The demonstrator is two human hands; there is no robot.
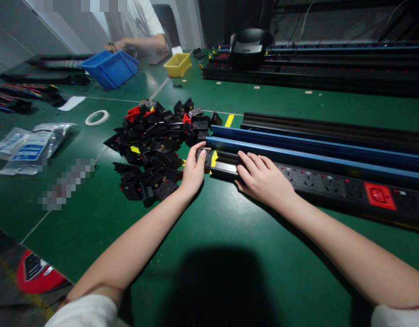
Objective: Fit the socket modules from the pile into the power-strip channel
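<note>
My left hand (194, 168) pinches a black socket module (204, 157) at the left end of a long black rail (224, 166). Around the rail's near part my right hand (263, 178) is closed, fingers over its top. Further right, the rail holds black sockets and one red socket (380, 195). Just behind lies a blue rail (298, 160), with another blue one beyond it. A heap of loose black modules (155, 141), a few of them red, lies left of my left hand.
Behind the heap are a yellow bin (177, 65) and a blue bin (110, 68), near another person's hand. White tape (96, 118) and plastic bags (34, 145) lie left. Long black rails (311, 77) stretch across the back right.
</note>
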